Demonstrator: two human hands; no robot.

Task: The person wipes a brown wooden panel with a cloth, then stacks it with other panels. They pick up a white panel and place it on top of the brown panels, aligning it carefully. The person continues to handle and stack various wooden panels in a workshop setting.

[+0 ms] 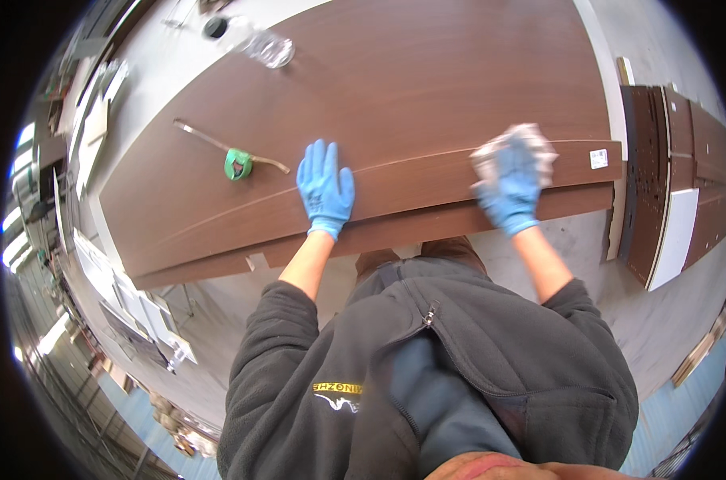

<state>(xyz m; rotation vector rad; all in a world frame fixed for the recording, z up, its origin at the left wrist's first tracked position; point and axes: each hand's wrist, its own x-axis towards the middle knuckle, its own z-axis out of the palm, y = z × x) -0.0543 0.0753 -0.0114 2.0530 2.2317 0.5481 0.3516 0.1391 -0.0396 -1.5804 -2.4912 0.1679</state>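
Observation:
My left hand (325,186), in a blue glove, lies flat with fingers spread on a long narrow brown board (411,180). On the same board, toward its right end, my right hand (513,188), also gloved in blue, presses a crumpled pale cloth (532,136) against the surface. That hand is blurred. The board lies along the near edge of a wide brown panel (427,72). A white label (598,158) is stuck near the board's right end.
Left of my left hand, a green tool with a metal rod (237,164) rests on the panel. A clear bottle with a black cap (271,50) lies at the far left. Stacked brown and white boards (683,168) stand to the right, above the grey floor (587,264).

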